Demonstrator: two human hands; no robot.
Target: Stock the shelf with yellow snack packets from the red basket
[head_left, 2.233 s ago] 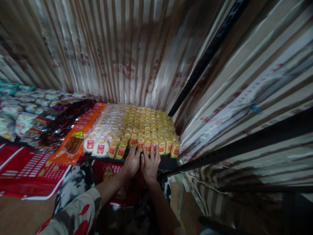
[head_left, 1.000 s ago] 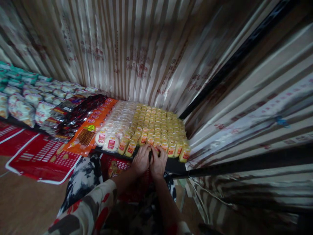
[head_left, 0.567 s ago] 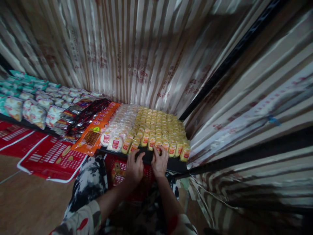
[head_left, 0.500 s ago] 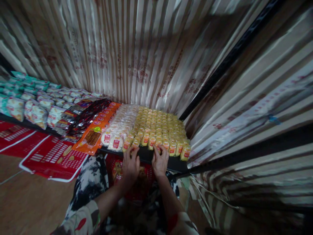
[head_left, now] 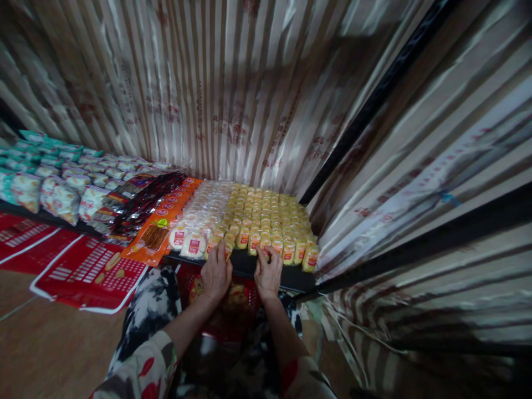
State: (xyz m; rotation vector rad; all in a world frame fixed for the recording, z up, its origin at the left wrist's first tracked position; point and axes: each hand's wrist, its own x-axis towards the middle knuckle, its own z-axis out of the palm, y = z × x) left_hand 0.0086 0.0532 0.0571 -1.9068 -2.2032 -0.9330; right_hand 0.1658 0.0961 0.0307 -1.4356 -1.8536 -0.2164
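Rows of small yellow wrapped snack packets (head_left: pixel 266 213) with orange-red labels fill the right part of a dark shelf (head_left: pixel 245 263). At the front edge of these rows, my left hand (head_left: pixel 216 274) has its fingers closed around a yellow packet near the left end. A short way to the right, my right hand (head_left: pixel 268 274) curls its thumb and fingers about another front packet. My fingertips partly cover both packets. White round packets (head_left: pixel 194 244) with red labels lie just left of the yellow ones.
An orange snack bag (head_left: pixel 155 235), dark red packets (head_left: pixel 137 205) and white-and-green bags (head_left: pixel 58 197) continue leftward. Red baskets (head_left: pixel 102 271) stand below, one between my knees (head_left: pixel 239 324). Striped sheeting (head_left: pixel 233 83) hangs behind; a black post (head_left: pixel 353 133) rises at right.
My left hand has moved slightly and now closes on a front packet. My right hand stays at the front row. The view has shifted a little.
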